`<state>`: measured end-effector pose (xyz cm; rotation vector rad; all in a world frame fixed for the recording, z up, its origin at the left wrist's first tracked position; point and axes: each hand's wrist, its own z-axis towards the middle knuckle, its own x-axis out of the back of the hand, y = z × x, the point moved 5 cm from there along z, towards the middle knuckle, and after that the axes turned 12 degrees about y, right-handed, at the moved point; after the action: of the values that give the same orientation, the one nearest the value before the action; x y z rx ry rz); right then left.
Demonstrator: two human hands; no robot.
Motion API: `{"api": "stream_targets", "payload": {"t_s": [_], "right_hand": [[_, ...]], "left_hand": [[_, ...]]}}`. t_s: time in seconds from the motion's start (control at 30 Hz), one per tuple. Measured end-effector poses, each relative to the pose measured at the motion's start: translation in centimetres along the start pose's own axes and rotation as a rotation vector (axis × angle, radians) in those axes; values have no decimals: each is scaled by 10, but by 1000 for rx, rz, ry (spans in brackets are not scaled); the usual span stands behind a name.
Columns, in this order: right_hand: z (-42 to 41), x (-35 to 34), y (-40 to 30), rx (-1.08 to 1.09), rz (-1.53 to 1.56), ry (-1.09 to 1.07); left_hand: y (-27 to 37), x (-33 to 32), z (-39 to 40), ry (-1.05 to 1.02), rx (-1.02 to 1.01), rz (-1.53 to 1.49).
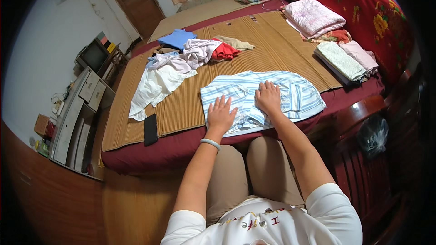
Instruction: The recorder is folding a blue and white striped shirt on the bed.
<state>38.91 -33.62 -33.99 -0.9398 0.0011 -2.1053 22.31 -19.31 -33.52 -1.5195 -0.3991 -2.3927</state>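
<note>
A blue-and-white striped shirt [235, 81] lies partly folded at the near edge of the bed, with a sleeve laid across its right part. My left hand [219, 115] rests palm down on the shirt's left part, fingers spread. Farther right, my right hand [269, 98] presses flat near the middle of the cloth beside the folded sleeve, its fingers slightly apart. Neither hand grips the fabric. A few buttons show along the near edge between the hands, where the cloth is rumpled.
A bamboo mat [272, 47] covers the bed. Loose clothes [201, 52] are heaped at the left, with a black smartphone [151, 130] nearer me. Folded clothes [342, 61] and a folded pink quilt [315, 17] sit right. A wooden chair [361, 109] with a plastic bag [373, 136] stands at my right.
</note>
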Motion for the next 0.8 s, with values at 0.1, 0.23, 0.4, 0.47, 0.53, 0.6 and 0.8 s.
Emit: {"api": "stream_targets", "payload": {"t_s": [0.1,0.23,0.4,0.47,0.53,0.6,0.8], "right_hand": [[1,1,0,3,12,8],[2,2,-1,0,8,-18],[2,4,2,-13,9,-10],[3,7,2,-20,10,-9],[5,9,-2,-23,-14,-126],[5,12,-6,-28,-9,-128],[2,3,1,-2,-5,-17]], "left_hand": [[-26,7,-4,19,42,56],[-58,16,-14,-66,175,120],[-69,22,-16,-141,248,123],[-64,24,-14,-119,264,190],[-45,24,-7,-111,189,175],[-15,17,1,-92,82,118],[47,-10,29,-178,41,-60]]}}
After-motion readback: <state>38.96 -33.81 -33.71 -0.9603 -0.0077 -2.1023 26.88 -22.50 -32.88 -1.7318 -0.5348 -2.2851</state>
